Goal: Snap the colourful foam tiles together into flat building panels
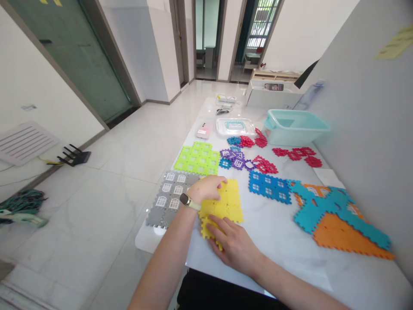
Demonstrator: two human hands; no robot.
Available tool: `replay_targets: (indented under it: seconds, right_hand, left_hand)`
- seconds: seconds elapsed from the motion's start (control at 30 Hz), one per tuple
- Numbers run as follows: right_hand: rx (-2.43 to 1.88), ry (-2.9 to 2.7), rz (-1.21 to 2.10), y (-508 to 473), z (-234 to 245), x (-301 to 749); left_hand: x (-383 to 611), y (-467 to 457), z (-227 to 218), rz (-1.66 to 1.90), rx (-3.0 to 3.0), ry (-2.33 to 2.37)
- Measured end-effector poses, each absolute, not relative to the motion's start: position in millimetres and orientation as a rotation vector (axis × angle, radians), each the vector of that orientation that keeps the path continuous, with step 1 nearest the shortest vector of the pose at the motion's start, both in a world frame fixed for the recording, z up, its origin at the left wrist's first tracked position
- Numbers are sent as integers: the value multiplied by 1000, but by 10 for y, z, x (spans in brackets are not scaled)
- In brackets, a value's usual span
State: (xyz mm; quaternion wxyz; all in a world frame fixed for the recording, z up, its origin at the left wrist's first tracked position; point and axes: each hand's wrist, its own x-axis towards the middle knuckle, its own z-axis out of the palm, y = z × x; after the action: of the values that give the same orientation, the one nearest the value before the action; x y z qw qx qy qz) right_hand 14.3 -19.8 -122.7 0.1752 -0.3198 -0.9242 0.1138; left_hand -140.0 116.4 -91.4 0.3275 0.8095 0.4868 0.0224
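Note:
A panel of joined yellow interlocking tiles lies at the near side of the table. Across its upper left part rests my left hand, thumb and finger apart on the surface. My right hand grips a yellow interlocking tile at the panel's near left corner, fingers on top and thumb at the near side. Fingers hide part of that tile, so I cannot tell whether it is fully joined. Left of the yellow panel is a grey tile panel with white window inserts, partly covered by my left arm.
Beyond lie a lime-green panel, a blue panel and loose purple tiles and red tiles. Orange and turquoise joined pieces lie at right. A teal bin, clear lid and pink phone stand farther back.

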Motion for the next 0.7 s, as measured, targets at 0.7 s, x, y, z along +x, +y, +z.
replay_targets:
  seconds: [0.7]
  right_hand:
    - [-1007,-2736,460,-314,-1034,4]
  left_hand:
    - [-1412,1166,-924,63,2140,1257]
